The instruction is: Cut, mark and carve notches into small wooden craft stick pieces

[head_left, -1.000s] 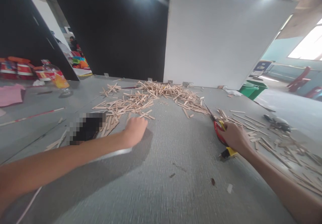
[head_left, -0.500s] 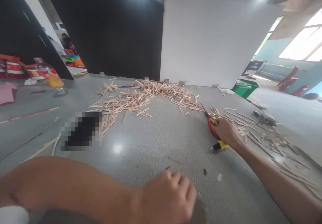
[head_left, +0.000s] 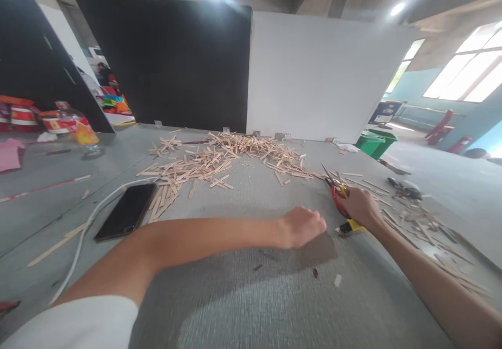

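My right grip (head_left: 361, 206) is wrapped round the scissors (head_left: 335, 192), right of the stick pile (head_left: 212, 160) on the tabletop (head_left: 251, 302); should be light, stiff, best held by the red handles (head_left: 338, 206); left grip (head_left: 303, 227) curled, can't tell what's inside.

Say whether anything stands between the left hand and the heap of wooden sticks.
Nothing visible does: only grey surface lies between the left hand and the heap of wooden sticks. The red-handled tool in the right hand sits off to the right.

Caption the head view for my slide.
Left hand curled over the gray tabletop, right hand holding red-handled scissors, wooden craft sticks heaped beyond.
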Tool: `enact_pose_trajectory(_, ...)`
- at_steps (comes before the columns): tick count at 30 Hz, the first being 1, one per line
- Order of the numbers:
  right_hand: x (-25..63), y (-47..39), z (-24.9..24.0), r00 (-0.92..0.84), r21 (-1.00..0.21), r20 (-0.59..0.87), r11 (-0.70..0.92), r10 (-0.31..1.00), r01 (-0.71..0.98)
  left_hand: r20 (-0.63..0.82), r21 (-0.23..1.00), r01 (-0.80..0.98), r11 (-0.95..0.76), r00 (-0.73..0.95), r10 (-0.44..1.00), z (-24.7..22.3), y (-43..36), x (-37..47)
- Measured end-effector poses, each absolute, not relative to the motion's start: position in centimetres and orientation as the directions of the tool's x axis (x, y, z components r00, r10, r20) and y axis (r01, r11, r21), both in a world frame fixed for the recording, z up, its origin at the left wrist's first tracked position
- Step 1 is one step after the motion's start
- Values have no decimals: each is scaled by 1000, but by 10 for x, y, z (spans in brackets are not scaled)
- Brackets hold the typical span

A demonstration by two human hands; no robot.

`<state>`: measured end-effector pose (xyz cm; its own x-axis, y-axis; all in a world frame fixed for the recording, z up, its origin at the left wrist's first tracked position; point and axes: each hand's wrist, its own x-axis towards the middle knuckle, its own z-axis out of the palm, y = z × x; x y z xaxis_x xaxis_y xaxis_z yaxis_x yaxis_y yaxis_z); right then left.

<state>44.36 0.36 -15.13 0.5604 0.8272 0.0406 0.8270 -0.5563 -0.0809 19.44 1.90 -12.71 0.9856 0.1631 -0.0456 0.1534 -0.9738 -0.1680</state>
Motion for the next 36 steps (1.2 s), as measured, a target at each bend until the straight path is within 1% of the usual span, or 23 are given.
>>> enact_pose_trajectory(3,444,5,-152,576,-87,32,-572,817,816,-62,-142,247,-958,964,258,-118,44,215)
enact_pose_trajectory(6,445,5,-153,579,-95,27,-575,815,813,-14,-132,390,-911,919,395,-108,61,220)
enact_pose_trajectory(10,445,4,-154,562,-99,32,-556,827,825,34,-108,538,-836,842,538,-101,77,204)
enact_pose_trajectory(14,445,4,-154,560,-94,40,-555,828,827,37,-65,616,-785,788,615,-104,81,173)
enact_pose_trajectory(22,443,4,-153,551,-79,33,-547,834,833,-4,53,658,-751,752,659,-117,60,111)
enact_pose_trajectory(30,447,6,-160,542,-59,39,-539,840,840,-76,243,658,-713,746,662,-115,73,98)
enact_pose_trajectory(33,445,5,-161,526,-51,78,-524,847,850,-134,334,667,-666,733,667,-109,82,96)
enact_pose_trajectory(36,439,3,-160,510,-37,155,-511,846,859,-234,416,660,-625,742,628,-103,87,91)
